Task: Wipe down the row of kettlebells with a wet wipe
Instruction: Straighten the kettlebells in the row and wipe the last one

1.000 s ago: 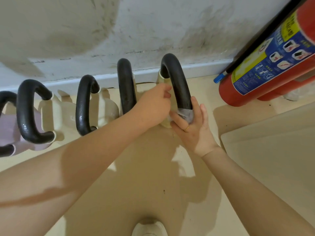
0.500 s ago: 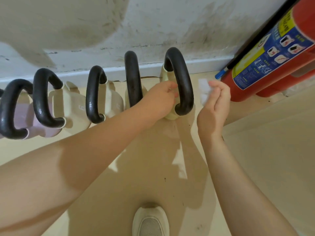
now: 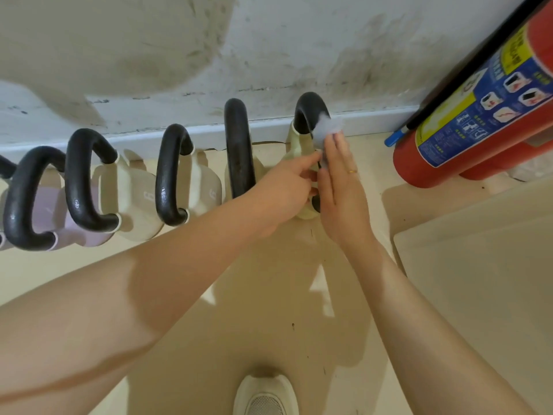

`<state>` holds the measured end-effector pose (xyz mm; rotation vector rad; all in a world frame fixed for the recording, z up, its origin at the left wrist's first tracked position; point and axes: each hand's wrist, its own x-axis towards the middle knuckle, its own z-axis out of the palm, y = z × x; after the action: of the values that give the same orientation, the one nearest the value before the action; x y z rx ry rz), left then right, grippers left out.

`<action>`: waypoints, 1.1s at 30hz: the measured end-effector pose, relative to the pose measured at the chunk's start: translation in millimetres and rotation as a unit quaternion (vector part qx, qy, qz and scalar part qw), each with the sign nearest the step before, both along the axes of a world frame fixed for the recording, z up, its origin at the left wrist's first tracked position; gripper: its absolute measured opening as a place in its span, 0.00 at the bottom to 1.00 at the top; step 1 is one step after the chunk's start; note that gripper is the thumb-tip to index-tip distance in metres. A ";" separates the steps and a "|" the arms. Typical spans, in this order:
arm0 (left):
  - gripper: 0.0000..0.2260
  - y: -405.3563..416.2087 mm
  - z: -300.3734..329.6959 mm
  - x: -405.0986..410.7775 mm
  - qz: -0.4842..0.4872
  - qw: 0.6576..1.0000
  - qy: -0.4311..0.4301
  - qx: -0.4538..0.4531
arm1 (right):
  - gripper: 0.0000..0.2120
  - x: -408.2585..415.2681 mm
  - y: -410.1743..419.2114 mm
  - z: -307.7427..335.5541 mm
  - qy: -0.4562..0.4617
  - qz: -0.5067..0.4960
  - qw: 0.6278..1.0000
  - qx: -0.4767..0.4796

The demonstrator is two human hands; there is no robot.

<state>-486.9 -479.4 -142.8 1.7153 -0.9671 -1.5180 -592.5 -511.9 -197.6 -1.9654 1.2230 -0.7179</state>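
Several kettlebells with black handles stand in a row along the wall. The rightmost kettlebell [image 3: 308,115] is cream with a black arched handle. My right hand [image 3: 341,187] lies flat against that handle and presses a white wet wipe [image 3: 327,127] onto its upper right side. My left hand [image 3: 284,190] rests on the same kettlebell's body, fingers curled around it just left of the handle. To the left stand the second kettlebell [image 3: 238,148], a third cream one [image 3: 173,178], another cream one [image 3: 86,178] and a pale purple one [image 3: 27,202].
A red fire extinguisher [image 3: 478,115] leans against the wall at the right. A pale flat board [image 3: 484,265] lies on the floor at the lower right. My white shoe [image 3: 264,396] shows at the bottom. The stained wall [image 3: 269,49] runs behind the row.
My right hand, held off to the right with the wipe half a second ago, has come back onto the rightmost handle, higher up than one second ago. My left hand stays on that kettlebell.
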 end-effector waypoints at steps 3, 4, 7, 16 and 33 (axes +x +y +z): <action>0.24 -1.6 1.3 2.6 -0.001 1.000 0.016 0.001 | 0.22 -3.2 -7.7 -2.9 0.027 0.000 0.997 -0.077; 0.24 0.2 4.1 4.1 -0.006 1.000 0.018 0.000 | 0.21 3.4 -10.0 4.0 0.039 -0.013 0.996 -0.078; 0.21 16.5 11.0 17.0 0.036 0.998 0.001 -0.052 | 0.19 34.1 -1.4 25.8 0.073 0.018 0.997 -0.013; 0.13 117.5 32.1 140.0 0.152 0.944 -0.265 -0.122 | 0.09 157.7 76.1 60.4 -0.066 0.061 0.991 0.096; 0.21 165.6 -29.7 293.5 0.316 0.922 -0.209 0.082 | 0.17 294.5 109.5 21.9 0.198 0.095 0.958 0.185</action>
<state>-193.4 -313.7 -172.5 2.2439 -0.3963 -0.8423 -298.0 -402.3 -175.6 -1.9196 1.2617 0.0135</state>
